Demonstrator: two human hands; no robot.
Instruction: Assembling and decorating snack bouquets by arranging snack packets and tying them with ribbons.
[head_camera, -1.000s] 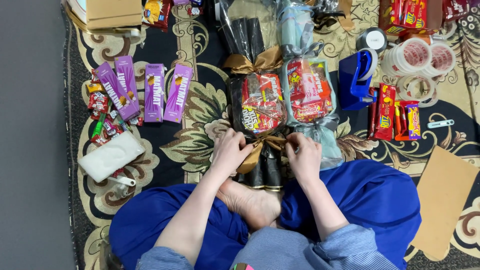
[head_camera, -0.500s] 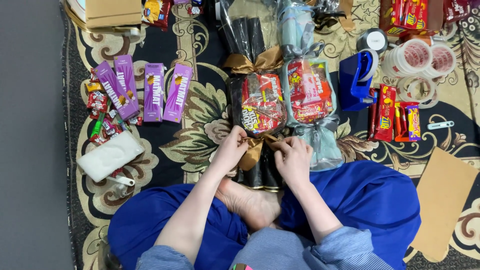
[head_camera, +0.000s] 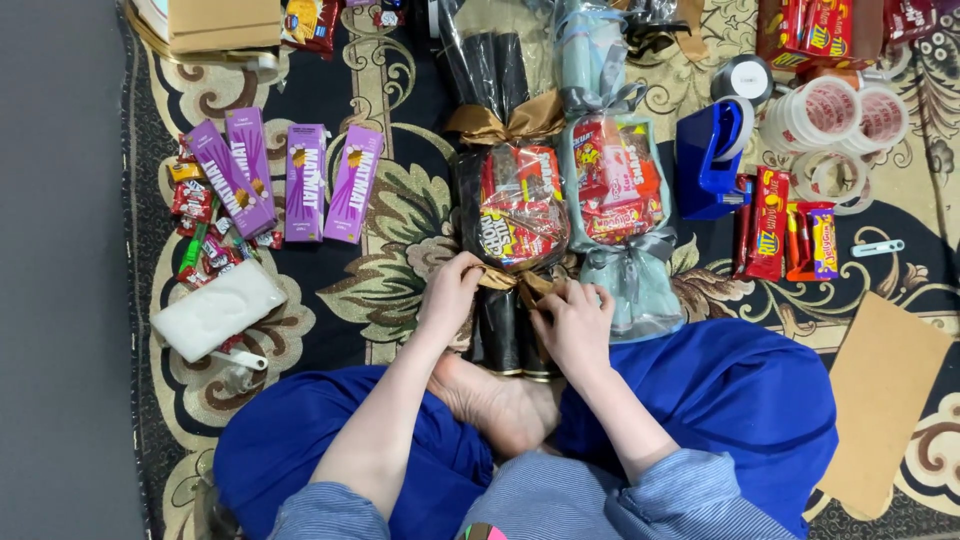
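we see the left hand (head_camera: 452, 292) with fingers curled together, pinching the gold ribbon (head_camera: 512, 284) at the near end of the black-wrapped snack bundle (head_camera: 515, 215). the right hand (head_camera: 572, 322) sits just beside it, fingers bent and closed on the same ribbon from the right; the two hands are close but not touching. the bundle lies on the patterned rug (head_camera: 390, 270) directly in front of the person, its clear middle showing red snack packets, and a second gold bow (head_camera: 508, 124) ties its far end. its near black end rests against a bare foot (head_camera: 498, 400), between knees covered in blue fabric (head_camera: 740, 400).

just right of it lies a pale blue bundle (head_camera: 620, 200) tied with grey ribbon. farther right we note a blue tape dispenser (head_camera: 712, 158), rolls of clear tape (head_camera: 832, 110), red cracker packs (head_camera: 765, 222) and a sheet of brown card (head_camera: 885, 395). to the left are four purple chocolate bars (head_camera: 285, 178), small loose sweets (head_camera: 200, 235) and a white packet (head_camera: 215, 310). a cardboard box (head_camera: 222, 20) stands at the far left.
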